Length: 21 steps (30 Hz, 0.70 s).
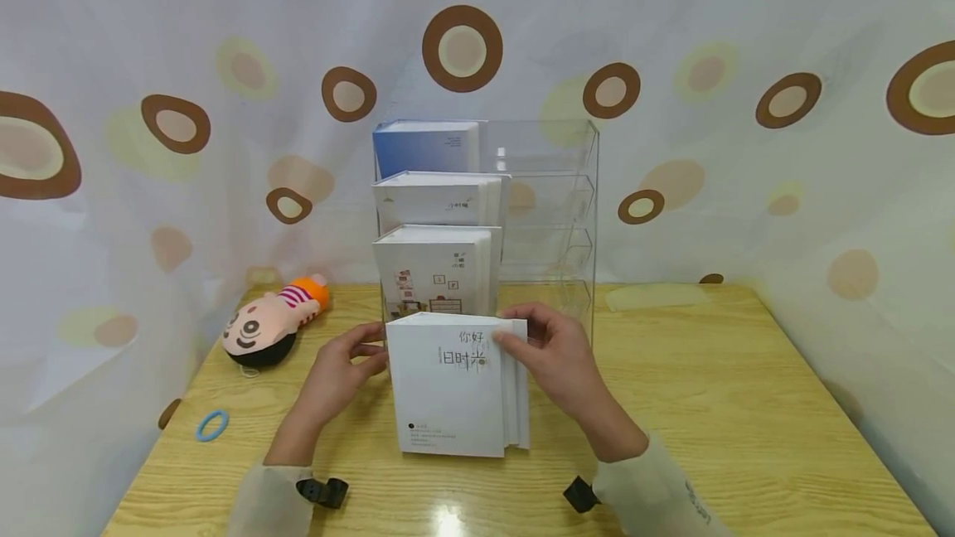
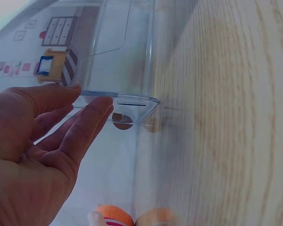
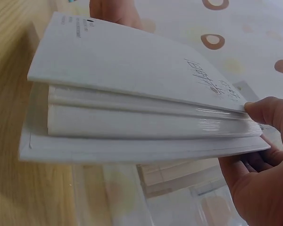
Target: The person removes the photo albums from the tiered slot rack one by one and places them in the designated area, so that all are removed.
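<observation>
A thick white book (image 1: pixel 448 388) with dark characters on its cover stands in front of a clear tiered rack (image 1: pixel 548 205). My right hand (image 1: pixel 552 355) grips this book near its upper right corner; in the right wrist view the thumb (image 3: pixel 269 110) lies on the front cover and the fingers are beneath the back one. The covers spread slightly apart from the pages. My left hand (image 1: pixel 339 375) is at the rack's left side. There, the left wrist view shows its thumb and fingers pinching the side edge of the clear plastic (image 2: pixel 132 100).
Higher tiers hold a book with a room drawing (image 1: pixel 425 272), a white book (image 1: pixel 425 197) and a blue-and-white book (image 1: pixel 421 147). A plush doll (image 1: pixel 261 326) and a blue ring (image 1: pixel 212 426) lie left on the wooden table (image 1: pixel 709 404). A spotted sheet hangs behind.
</observation>
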Available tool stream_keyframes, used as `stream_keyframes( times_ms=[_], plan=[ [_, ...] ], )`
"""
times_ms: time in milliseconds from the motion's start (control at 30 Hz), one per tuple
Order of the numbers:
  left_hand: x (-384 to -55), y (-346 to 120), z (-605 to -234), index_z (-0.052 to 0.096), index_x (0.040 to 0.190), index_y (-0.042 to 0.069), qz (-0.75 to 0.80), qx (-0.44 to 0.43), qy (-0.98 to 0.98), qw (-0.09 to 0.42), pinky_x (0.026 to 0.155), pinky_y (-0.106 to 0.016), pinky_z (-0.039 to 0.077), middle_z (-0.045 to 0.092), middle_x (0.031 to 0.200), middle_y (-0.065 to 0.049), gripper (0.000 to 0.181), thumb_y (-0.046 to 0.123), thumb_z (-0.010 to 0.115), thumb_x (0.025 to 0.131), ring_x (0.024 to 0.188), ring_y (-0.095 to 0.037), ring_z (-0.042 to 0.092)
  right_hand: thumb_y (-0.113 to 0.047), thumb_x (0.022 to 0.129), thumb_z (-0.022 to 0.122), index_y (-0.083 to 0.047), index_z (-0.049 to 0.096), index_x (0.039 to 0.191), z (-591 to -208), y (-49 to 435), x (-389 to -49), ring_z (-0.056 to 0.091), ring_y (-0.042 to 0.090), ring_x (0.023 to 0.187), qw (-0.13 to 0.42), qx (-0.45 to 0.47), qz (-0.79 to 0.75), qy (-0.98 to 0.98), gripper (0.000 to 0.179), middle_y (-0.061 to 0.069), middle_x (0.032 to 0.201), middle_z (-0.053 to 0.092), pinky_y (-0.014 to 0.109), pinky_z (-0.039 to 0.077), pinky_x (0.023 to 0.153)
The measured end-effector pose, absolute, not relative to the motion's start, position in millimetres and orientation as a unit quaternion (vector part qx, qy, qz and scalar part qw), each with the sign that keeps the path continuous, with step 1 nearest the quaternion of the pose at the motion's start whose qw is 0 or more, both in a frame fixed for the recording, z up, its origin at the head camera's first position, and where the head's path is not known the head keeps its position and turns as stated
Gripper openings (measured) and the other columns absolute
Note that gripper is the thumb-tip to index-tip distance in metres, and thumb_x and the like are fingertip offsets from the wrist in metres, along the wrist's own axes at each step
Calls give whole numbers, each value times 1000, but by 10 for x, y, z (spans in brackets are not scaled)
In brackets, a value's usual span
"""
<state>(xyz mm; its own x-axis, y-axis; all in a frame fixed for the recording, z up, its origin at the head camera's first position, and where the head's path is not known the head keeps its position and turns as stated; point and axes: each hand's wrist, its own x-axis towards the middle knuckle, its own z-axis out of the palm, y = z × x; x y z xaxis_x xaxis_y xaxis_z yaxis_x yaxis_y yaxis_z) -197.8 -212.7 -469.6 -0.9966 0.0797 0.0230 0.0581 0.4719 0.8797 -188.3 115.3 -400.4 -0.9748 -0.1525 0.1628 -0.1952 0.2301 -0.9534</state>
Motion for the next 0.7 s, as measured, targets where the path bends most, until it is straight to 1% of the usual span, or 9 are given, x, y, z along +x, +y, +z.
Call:
stream_keyframes(
  times_ms=[233,467,567,700],
  plan=[
    [-1969,-2131,-4689,59,159,2,505,36,862,11,106,-48,66,69,152,-23,53,9,73,109,133,-39,73,-3,99,83,0,78,121,-4118,1143,-1893,70,17,94,-10,96,623,-776,23,19,116,77,21,63,78],
    [-1978,-2126,-4689,60,158,2,494,41,869,5,104,-47,67,69,152,-23,52,7,73,108,131,-40,73,-2,98,82,3,77,121,-4241,1100,-1902,71,13,90,-42,90,642,-761,24,17,111,78,20,62,75],
    [-1979,-2118,-4688,60,158,2,487,37,873,3,105,-48,67,69,152,-23,52,4,72,107,132,-41,73,-3,99,82,4,77,121,-4274,1074,-1895,71,11,88,-53,93,646,-756,24,16,110,79,21,62,74],
    [-1979,-2108,-4683,61,158,3,477,32,878,1,108,-51,65,70,152,-22,53,0,72,106,132,-42,72,-4,99,82,3,78,120,-4300,1046,-1883,72,12,88,-67,93,644,-756,23,16,110,80,21,63,74]
  ],
)
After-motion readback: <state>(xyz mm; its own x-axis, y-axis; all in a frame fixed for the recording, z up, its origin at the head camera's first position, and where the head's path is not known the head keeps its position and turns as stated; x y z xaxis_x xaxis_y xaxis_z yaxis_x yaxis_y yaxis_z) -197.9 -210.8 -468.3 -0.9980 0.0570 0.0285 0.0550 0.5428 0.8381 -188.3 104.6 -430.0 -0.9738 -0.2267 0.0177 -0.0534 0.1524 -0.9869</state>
